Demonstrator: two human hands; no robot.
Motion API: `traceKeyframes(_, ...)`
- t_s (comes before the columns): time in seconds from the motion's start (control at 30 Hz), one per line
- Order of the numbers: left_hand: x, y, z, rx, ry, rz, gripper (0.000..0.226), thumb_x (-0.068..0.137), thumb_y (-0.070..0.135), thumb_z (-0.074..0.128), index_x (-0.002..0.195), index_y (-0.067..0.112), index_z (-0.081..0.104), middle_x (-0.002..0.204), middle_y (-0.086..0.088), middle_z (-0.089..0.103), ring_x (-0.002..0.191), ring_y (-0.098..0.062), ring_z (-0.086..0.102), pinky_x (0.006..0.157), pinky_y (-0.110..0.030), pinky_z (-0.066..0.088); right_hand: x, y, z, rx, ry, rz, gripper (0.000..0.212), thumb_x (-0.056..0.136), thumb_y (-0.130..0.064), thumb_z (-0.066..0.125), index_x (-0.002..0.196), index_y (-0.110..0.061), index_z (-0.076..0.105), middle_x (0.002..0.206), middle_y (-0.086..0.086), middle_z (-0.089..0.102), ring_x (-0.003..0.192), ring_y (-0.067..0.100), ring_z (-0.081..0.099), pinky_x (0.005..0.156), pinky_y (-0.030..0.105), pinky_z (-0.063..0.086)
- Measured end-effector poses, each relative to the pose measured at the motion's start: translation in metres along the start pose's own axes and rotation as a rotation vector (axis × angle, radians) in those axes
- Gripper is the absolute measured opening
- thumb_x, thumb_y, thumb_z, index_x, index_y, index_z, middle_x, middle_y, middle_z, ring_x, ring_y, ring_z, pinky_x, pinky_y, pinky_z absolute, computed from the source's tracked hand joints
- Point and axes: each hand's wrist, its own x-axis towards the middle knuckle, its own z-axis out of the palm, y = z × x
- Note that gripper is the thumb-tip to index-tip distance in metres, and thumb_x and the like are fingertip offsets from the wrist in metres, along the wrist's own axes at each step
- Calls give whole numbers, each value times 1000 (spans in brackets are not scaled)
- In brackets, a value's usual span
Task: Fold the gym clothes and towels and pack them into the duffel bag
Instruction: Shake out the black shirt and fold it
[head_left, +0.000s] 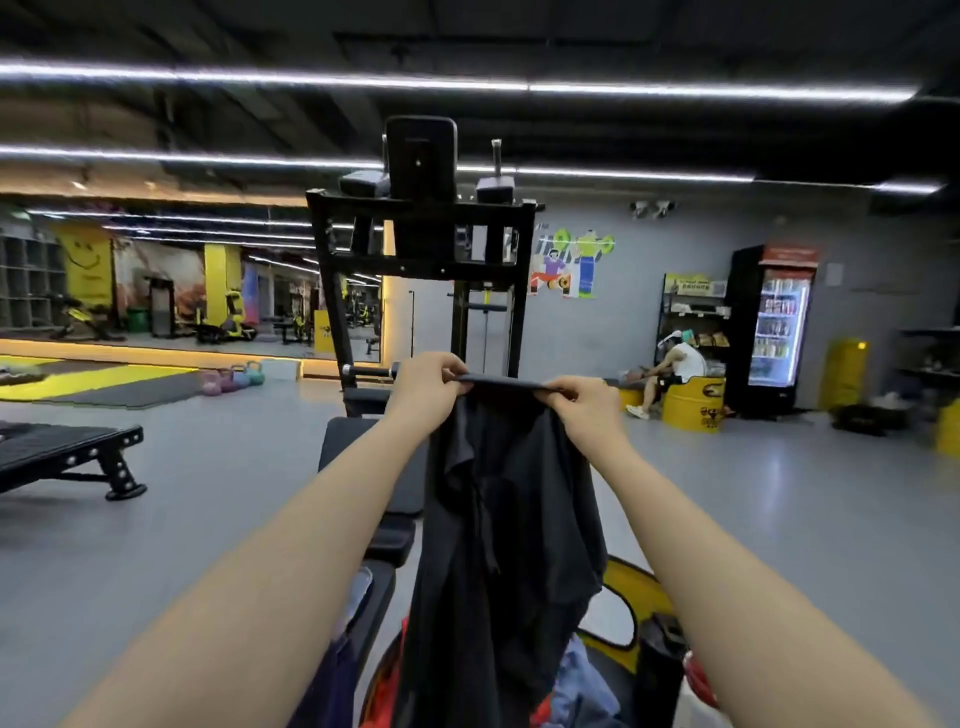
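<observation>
My left hand (425, 387) and right hand (584, 402) both have fingers pinched on the top edge of a dark, thin fabric garment (511, 519), stretched flat between them; it hangs down below my fingers, over a yellow-and-black duffel bag (621, 587).

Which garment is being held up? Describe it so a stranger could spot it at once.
Start at the tall black gym machine in the middle of the room. In front of it, the left hand and right hand pinch the top edge of a black garment hanging long and loose. The clothes below are blue and red.
</observation>
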Motion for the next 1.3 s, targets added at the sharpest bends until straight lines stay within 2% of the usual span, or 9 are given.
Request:
traceKeyframes(0.2, 13, 41, -37, -16, 68, 79, 17, 90, 17, 63, 105, 11, 67, 96, -2, 62, 88, -11, 49, 75, -20, 35, 28, -48, -46, -47, 5, -113, 17, 91, -15, 62, 101, -7, 74, 86, -3, 64, 83, 9, 54, 59, 1, 35)
traceKeyframes(0.33, 19, 61, -54, 3, 122, 136, 14, 89, 15, 64, 101, 8, 68, 87, -2, 61, 84, -12, 49, 65, -15, 28, 45, -73, -61, -37, 20, -159, 18, 90, -18, 64, 102, -8, 74, 97, 6, 71, 92, 18, 62, 73, 19, 39)
traceKeyframes(0.53, 25, 80, -74, 25, 142, 182, 9, 88, 13, 63, 96, 16, 61, 73, 12, 54, 79, -11, 50, 59, -15, 31, 65, -112, -76, -30, 60, -205, 18, 91, -19, 63, 100, -9, 75, 80, -7, 62, 79, 8, 52, 61, 13, 34)
traceKeyframes(0.67, 21, 86, -74, -33, 103, 244, 26, 89, 10, 62, 112, 20, 53, 88, 2, 60, 73, -6, 53, 60, -11, 37, 74, -130, -75, -8, 59, -208, 22, 91, -17, 62, 70, -18, 68, 62, -14, 51, 65, -1, 44, 62, 16, 35)
traceKeyframes(0.77, 12, 94, -72, -142, 127, 319, 24, 89, 16, 63, 110, 23, 54, 94, 0, 60, 84, -13, 59, 65, -12, 42, 78, -135, -71, -45, 40, -198, 19, 92, -17, 60, 77, -13, 70, 64, -11, 51, 66, 0, 45, 59, 17, 34)
traceKeyframes(0.97, -8, 109, -64, -49, -339, 177, 51, 82, 36, 70, 124, 25, 43, 108, 3, 54, 94, -14, 57, 69, -22, 49, 83, -131, -74, -32, 97, -98, 18, 94, -18, 57, 89, -8, 72, 73, -2, 56, 71, 9, 48, 54, 13, 32)
traceKeyframes(1.03, -6, 107, -61, 40, -297, 170, 41, 84, 27, 70, 120, 18, 51, 107, -2, 60, 91, -16, 58, 72, -22, 50, 83, -128, -78, -5, 106, -60, 20, 95, -19, 57, 89, -7, 71, 79, 3, 60, 71, 9, 47, 51, 11, 31)
traceKeyframes(1.17, 4, 111, -60, -77, -170, 132, 6, 87, 16, 65, 90, 15, 61, 79, 3, 58, 70, -6, 52, 49, -5, 37, 84, -121, -83, 80, 133, 31, 18, 94, -20, 58, 90, -10, 72, 85, 6, 61, 85, 16, 50, 58, 17, 36)
traceKeyframes(1.3, 20, 122, -59, -295, -67, 45, 7, 84, 10, 67, 78, 13, 63, 73, 2, 59, 75, -12, 55, 59, -13, 42, 83, -110, -82, 229, 118, 102, 11, 90, -14, 60, 86, -17, 70, 77, -2, 60, 83, 19, 53, 67, 26, 47)
